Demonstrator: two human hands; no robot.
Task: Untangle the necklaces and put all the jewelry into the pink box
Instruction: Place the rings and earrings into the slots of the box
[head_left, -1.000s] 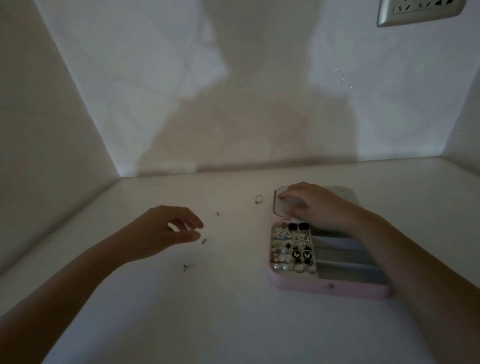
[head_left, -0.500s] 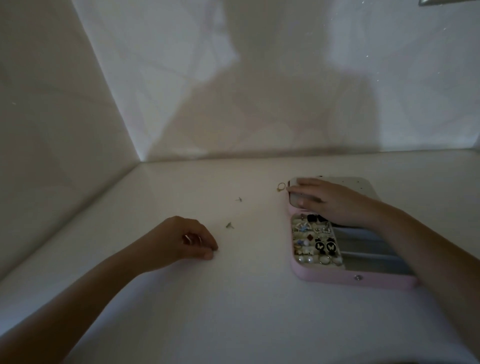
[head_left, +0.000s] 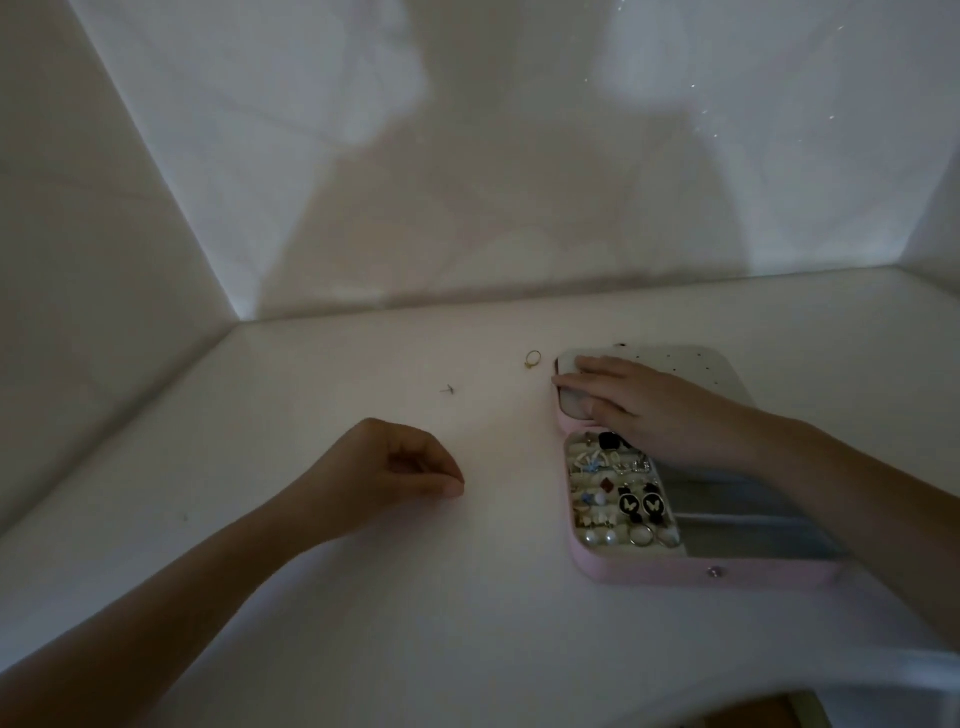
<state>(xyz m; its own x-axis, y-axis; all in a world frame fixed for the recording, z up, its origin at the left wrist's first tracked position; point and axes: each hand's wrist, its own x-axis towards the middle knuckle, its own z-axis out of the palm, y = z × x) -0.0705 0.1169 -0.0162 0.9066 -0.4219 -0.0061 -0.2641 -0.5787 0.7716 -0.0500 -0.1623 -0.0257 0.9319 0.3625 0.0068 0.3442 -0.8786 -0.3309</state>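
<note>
In a dim, white-walled corner, a person sorts jewellery on a smooth pale surface (head_left: 415, 597). A second ago the left hand (head_left: 395, 467) reached out with spread fingers over three tiny studs scattered near it. It is now drawn into a loose fist, its fingers (head_left: 449, 487) curled tight with thumb against forefinger and the tips down on the surface. What they grip is hidden. Only one small metal stud earring (head_left: 448, 388) is left lying loose, well beyond the fist, so the other two have most likely been gathered up, a step nearer to filling the box. The right hand (head_left: 654, 410) has stayed put, fingers straight and flat, pressing down the laid-back cream lid (head_left: 691, 358) with its dark speckles. The flat, round-cornered pink jewellery box (head_left: 649, 574) lies open on the right, with a small shiny snap (head_left: 716, 571) on its near wall. Its left compartment is packed with glossy pearl studs, metal hoops and a pair of black discs with white butterflies (head_left: 640, 504). Its long grey-lined troughs (head_left: 753, 525) look bare where the arm does not cover them. A thin gold ring (head_left: 532, 358) sits on the surface just beside the lid's far left corner, apart from the right fingertips. Ring and stud have yet to go in. No necklace chain can be made out in this light.
</note>
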